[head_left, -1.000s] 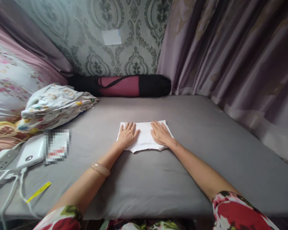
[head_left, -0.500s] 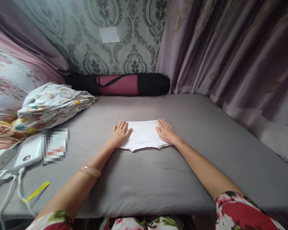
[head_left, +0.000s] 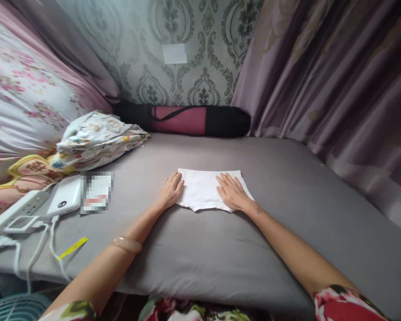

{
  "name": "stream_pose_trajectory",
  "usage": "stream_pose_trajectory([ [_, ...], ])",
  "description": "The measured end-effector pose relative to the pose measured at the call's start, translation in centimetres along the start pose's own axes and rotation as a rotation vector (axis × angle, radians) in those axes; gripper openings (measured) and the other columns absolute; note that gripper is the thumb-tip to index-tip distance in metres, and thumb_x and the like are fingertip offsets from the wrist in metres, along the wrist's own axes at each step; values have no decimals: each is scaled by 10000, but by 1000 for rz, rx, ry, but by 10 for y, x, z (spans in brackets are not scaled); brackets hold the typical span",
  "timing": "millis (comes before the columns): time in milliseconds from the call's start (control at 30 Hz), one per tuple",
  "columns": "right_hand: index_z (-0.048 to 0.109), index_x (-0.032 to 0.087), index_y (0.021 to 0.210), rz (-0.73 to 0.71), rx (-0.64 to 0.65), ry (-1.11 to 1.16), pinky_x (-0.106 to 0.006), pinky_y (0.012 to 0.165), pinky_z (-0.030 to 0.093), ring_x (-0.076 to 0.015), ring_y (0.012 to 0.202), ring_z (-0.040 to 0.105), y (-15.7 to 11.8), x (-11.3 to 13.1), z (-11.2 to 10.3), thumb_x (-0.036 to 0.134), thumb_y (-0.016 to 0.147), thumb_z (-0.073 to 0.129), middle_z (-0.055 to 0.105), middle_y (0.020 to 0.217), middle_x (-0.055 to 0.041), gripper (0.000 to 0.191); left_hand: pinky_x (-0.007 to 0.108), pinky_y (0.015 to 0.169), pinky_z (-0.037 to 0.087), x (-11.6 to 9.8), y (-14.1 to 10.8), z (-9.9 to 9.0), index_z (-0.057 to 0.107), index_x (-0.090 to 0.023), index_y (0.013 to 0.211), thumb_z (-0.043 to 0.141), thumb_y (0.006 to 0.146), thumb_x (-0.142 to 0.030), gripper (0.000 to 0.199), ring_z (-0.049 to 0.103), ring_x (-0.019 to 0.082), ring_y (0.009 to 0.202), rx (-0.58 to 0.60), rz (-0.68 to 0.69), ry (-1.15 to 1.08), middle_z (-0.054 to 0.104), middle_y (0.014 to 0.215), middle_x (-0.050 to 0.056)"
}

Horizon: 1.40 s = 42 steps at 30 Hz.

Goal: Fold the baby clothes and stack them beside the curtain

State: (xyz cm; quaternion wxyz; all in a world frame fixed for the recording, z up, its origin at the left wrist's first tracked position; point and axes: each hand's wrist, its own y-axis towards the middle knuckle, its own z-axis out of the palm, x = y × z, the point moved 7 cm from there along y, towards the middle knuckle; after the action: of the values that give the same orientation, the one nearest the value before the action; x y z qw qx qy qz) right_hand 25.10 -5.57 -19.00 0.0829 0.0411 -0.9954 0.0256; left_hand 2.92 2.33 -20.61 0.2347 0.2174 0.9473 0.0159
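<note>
Across a smooth gray sheet (head_left: 200,254), 2 bare hands lie flat on a small white garment (head_left: 200,191), its matte cloth spread near the middle with a nearly straight far edge and a notched near edge. The left hand (head_left: 172,191) rests over the garment's left edge, fingers extended and close together; the right hand (head_left: 233,192) lies on its right part, fingers straight and slightly apart. A glossy, pale bracelet (head_left: 127,244) rings the left forearm. At left, a rumpled stack of printed cloth (head_left: 95,136) lies beyond a smooth, rounded white power bank (head_left: 65,196), a white power strip (head_left: 22,209) and a packet (head_left: 96,192) blurred by pixelation, its contents unreadable. Along the scroll-patterned wallpaper (head_left: 205,26) stretches a cylindrical bag (head_left: 180,119) of black and maroon fabric, whatever it holds hidden. Satiny mauve curtains (head_left: 287,67) fall in deep folds at right.
</note>
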Motion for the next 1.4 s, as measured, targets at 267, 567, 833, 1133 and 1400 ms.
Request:
stream_pose_trajectory([
  [267, 228, 151, 1520, -87, -70, 24, -487, 1168, 44, -237, 1467, 84, 29, 41, 13, 442, 990, 196, 154, 1593, -106, 605, 444, 1152, 292, 8, 0, -5, 463, -107, 1347, 401, 927, -316, 473, 365, 267, 1381, -140, 12, -126, 454, 1444, 168],
  [567, 269, 136, 1507, -59, -23, 3, -501, 1162, 38, -248, 1456, 141, 31, 55, 15, 416, 983, 203, 214, 1577, -119, 597, 408, 1066, 397, 12, 3, -2, 490, -136, 1256, 404, 915, -229, 364, 520, 248, 1216, -242, 87, -178, 558, 1291, 161],
  [833, 248, 150, 1511, -84, -59, 40, -480, 1163, 14, -242, 1464, 91, 58, 81, 34, 450, 986, 195, 164, 1592, -109, 607, 392, 1015, 437, 18, 4, -6, 518, -177, 1188, 365, 924, -204, 306, 574, 214, 1112, -284, 54, -255, 613, 1164, 121],
  [1133, 255, 59, 1498, -157, -110, 48, -476, 1170, 42, -234, 1462, 113, 60, 130, 28, 383, 977, 196, 205, 1576, -125, 616, 394, 1053, 407, 19, 3, -10, 519, -184, 1208, 331, 922, -215, 344, 547, 207, 1170, -249, -53, -261, 603, 1224, 114],
  [1400, 289, 95, 1491, -159, -26, 144, -453, 1173, 94, -219, 1454, 162, 50, 132, 6, 342, 982, 176, 233, 1570, -119, 577, 380, 1047, 414, 15, 2, -16, 526, -152, 1210, 343, 925, -235, 348, 548, 212, 1180, -224, -61, -272, 599, 1240, 129],
])
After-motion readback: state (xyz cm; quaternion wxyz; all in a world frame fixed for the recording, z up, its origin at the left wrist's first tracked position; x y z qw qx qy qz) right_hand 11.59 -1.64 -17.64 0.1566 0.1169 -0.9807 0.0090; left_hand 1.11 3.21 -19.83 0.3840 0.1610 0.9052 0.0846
